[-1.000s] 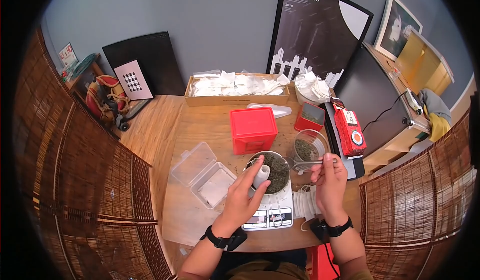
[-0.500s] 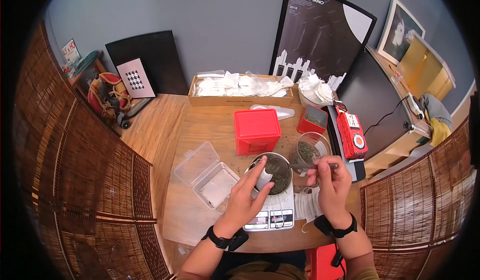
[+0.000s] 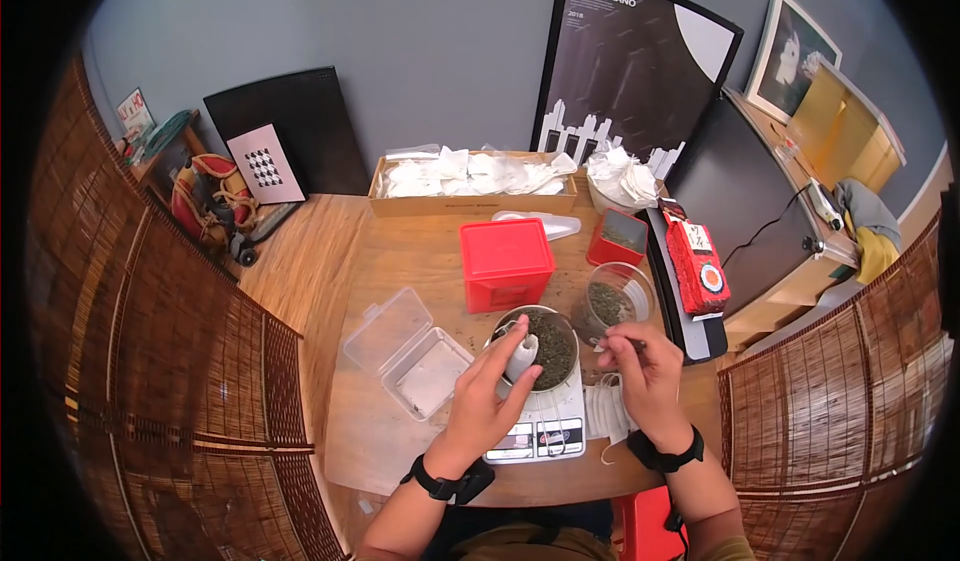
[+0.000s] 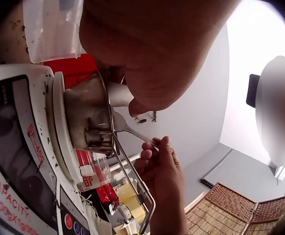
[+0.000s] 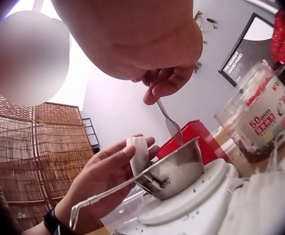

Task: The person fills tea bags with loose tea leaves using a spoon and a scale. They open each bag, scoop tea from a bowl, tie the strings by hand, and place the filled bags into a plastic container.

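A metal pan [image 5: 184, 169] with a folding wire handle stands on the white kitchen scale [image 4: 59, 122], filled with dried green leaf bits [image 3: 556, 349]. My left hand [image 3: 484, 401] holds a small white tea bag [image 3: 520, 363] upright at the pan's left side, mouth up, between thumb and fingers. Pinched by its handle in my right hand [image 3: 652, 379] is a metal spoon [image 5: 172, 126]; its bowl points down at the pan's rim in the right wrist view. Beside that hand stands a clear plastic jar [image 3: 608, 306] with more of the leaves.
A red lidded box [image 3: 507, 261] stands behind the pan, an open clear plastic case [image 3: 430, 366] to its left. Filled white bags [image 3: 603, 409] lie right of the scale. Farther back are a cardboard box [image 3: 470, 204] of white bags and a small red tin [image 3: 612, 246].
My right hand has lowered and turned; the spoon, level over the pan a second ago, now points down near the rim. My left hand keeps the tea bag in about the same place.
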Available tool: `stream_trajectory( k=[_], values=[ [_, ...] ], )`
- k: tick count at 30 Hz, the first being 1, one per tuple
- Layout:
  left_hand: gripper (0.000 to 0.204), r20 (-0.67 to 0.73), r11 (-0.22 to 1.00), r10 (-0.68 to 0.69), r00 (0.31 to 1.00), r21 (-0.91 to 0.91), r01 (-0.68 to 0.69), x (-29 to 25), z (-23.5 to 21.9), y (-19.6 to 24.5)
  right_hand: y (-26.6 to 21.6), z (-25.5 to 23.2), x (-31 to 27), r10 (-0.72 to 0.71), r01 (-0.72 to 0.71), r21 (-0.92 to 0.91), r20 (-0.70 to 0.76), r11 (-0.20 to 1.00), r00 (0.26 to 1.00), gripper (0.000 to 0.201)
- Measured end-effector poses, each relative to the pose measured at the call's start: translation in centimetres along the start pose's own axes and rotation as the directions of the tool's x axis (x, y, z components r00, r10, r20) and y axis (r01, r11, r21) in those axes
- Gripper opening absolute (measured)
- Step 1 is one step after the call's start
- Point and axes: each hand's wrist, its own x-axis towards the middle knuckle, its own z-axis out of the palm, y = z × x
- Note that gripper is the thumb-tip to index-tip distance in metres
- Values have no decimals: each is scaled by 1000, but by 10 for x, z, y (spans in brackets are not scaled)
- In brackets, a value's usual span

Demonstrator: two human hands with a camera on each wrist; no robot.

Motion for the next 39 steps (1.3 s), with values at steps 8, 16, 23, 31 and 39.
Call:
stream_trajectory(
  k=[8,16,23,31,39],
  values=[
    [62,5,998,-54,999,-10,54,0,1,2,31,5,-20,185,-175,182,-35,967,982,15],
    [63,12,997,-79,997,-21,80,0,0,3,44,7,-19,432,-341,430,-133,836,892,25],
    [62,16,997,-71,997,-15,71,-1,0,2,41,3,-11,513,-357,545,-160,758,844,23],
    [63,27,999,-48,998,-22,49,0,-1,3,8,-1,10,448,-275,590,-167,759,878,25],
    [64,28,998,-56,998,-20,57,0,-1,2,-10,2,18,301,-248,423,-61,872,952,24]
  ],
)
